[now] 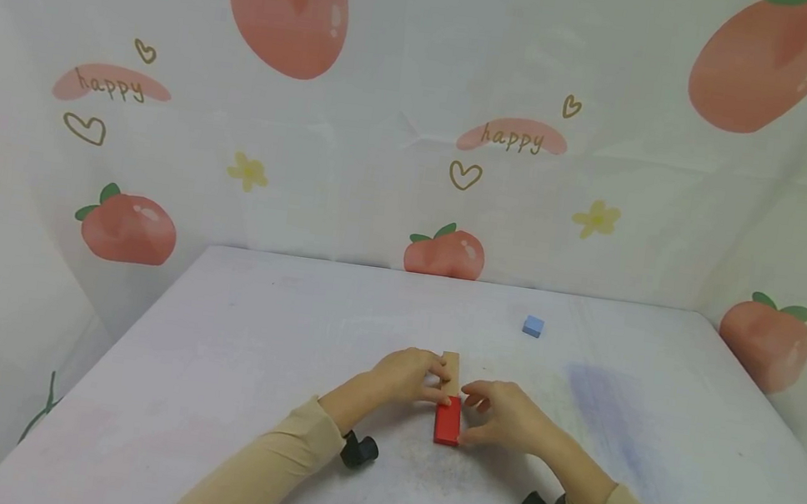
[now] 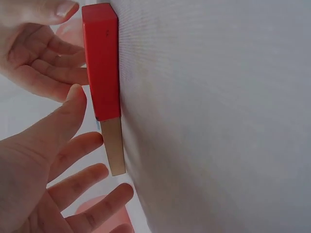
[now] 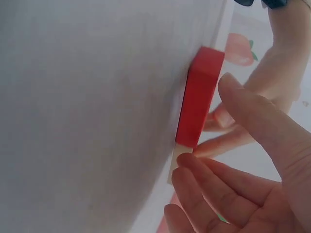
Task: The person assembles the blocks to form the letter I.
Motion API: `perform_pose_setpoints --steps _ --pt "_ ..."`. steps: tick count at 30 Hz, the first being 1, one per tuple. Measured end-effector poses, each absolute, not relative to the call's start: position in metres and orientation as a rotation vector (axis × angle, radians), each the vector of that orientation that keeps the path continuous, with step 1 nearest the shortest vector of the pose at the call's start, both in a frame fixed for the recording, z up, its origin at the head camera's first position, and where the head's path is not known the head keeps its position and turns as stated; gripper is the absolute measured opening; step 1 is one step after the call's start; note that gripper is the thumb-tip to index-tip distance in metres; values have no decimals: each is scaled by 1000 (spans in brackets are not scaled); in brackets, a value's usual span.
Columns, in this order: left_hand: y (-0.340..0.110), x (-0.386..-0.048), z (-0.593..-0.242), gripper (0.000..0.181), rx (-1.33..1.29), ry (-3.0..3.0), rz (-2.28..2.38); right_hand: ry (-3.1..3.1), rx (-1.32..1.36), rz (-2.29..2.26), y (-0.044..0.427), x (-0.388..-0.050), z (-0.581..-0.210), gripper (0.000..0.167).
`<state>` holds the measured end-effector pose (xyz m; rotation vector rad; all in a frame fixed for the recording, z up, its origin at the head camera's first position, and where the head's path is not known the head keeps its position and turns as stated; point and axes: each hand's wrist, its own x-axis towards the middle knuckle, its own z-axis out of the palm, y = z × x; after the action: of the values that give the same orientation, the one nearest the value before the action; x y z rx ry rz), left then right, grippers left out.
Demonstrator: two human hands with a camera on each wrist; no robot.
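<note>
A red rectangular block lies flat on the white table, its far end against a plain wooden block in one line. On the left side is my left hand, thumb by the red block and fingers spread near the wooden one. My right hand stays at the right side, its thumb close to the red block's near end and its fingers loosely bent. In the right wrist view the fingertips partly cover the wooden block. Neither hand grips a block; light contact cannot be ruled out.
A small blue block sits farther back, right of the middle. The white table ends at a fruit-printed cloth behind it. Black wrist devices show under both forearms.
</note>
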<state>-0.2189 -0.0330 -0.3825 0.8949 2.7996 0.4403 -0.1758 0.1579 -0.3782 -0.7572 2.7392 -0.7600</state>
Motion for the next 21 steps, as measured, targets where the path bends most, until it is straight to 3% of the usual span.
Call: perform_pose_setpoints --steps 10,21 --pt "-34 -214 -386 48 1000 2827 361 2773 -817 -826 172 -185 -379 46" --pt "-33 -201 -389 44 1069 2886 289 2788 -644 -851 185 -193 -380 44"
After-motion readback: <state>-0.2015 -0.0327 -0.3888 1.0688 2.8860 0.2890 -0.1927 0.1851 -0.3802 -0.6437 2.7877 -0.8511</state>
